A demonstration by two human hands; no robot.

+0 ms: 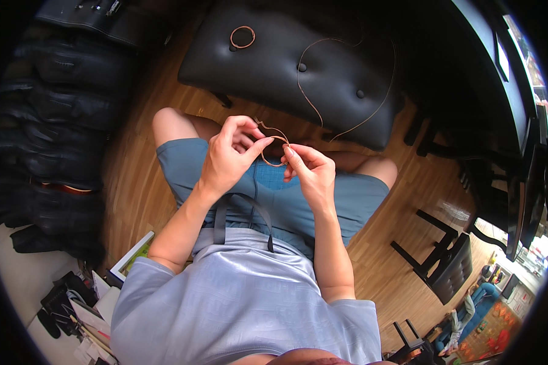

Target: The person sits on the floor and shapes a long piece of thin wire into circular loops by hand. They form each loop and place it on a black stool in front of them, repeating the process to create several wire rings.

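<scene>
While pinching copper-coloured wire loop in left hand and right hand, above blue shorts, near side of smooth tufted black bench, round coil far left, curved strand right.

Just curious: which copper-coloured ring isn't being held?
The loose ring on the black bench; the other ring is held by left hand and right hand.

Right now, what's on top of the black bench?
A coppery ring lies toward its left, and a thin wire loops over the middle and right. The bench's far right is in shadow; anything there is hidden.
</scene>
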